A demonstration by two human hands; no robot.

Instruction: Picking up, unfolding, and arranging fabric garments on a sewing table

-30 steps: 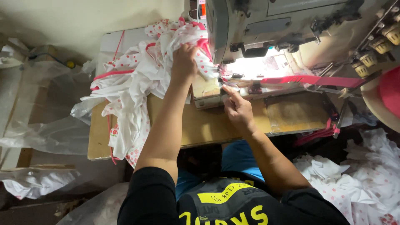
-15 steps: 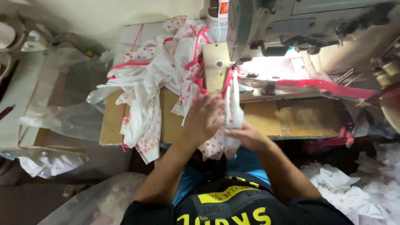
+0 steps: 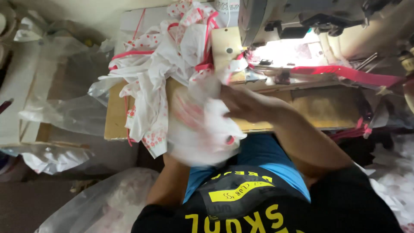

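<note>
A white fabric piece with small red print and pink trim (image 3: 202, 133) hangs blurred over the front edge of the wooden sewing table (image 3: 327, 105). My right hand (image 3: 243, 103) grips its upper edge, just in front of the lit needle area of the grey sewing machine (image 3: 302, 17). My left forearm (image 3: 166, 190) rises from below, and the cloth hides my left hand. A pile of similar white and pink pieces (image 3: 159, 73) lies on the table's left part and drapes over its edge.
A pink trim tape (image 3: 349, 74) runs from the right into the machine. Clear plastic bags (image 3: 64, 108) lie on the left, another bag of cloth (image 3: 103, 203) lies below left, and white printed cloth (image 3: 396, 185) is heaped at the right.
The fabric piece was pulled away from the needle area toward me. It now hangs at the table's front edge, with my right hand on top of it and my left hand under it.
</note>
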